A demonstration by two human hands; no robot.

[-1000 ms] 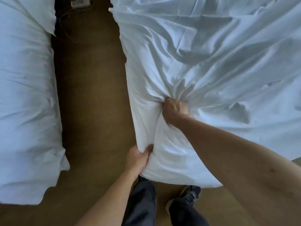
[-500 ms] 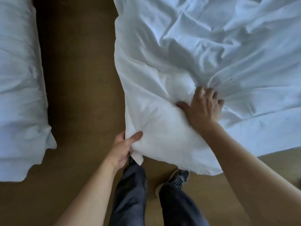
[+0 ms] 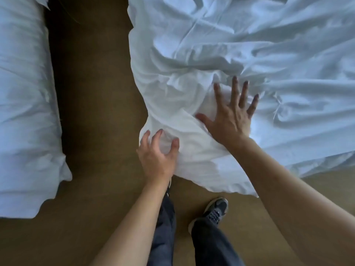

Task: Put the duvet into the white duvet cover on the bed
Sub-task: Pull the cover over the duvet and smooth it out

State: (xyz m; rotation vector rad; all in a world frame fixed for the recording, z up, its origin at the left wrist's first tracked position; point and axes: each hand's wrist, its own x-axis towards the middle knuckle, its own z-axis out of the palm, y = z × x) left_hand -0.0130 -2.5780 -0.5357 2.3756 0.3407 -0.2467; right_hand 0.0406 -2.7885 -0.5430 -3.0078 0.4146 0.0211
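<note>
Spreading across the right half of the view is one white duvet cover (image 3: 249,45), heavily creased, its folds running toward the near corner. That corner looks plump and hangs out over the brown floor (image 3: 92,93), just ahead of the person's legs. Whether the duvet is inside it cannot be told. One more mass of white bedding (image 3: 23,112) lies at the left, well apart, with a strip of floor between the two. Two bare forearms (image 3: 288,189) reach in from below, above two dark trouser legs (image 3: 211,242). Both hands are on the cover. The right hand (image 3: 232,120) lies flat, fingers straight and spread, pressing the fabric just inside the corner. The left hand (image 3: 157,156), at the cover's left edge, curls fingers and thumb round a bunch of fabric. One grey shoe (image 3: 216,210) shows on the floor.
</note>
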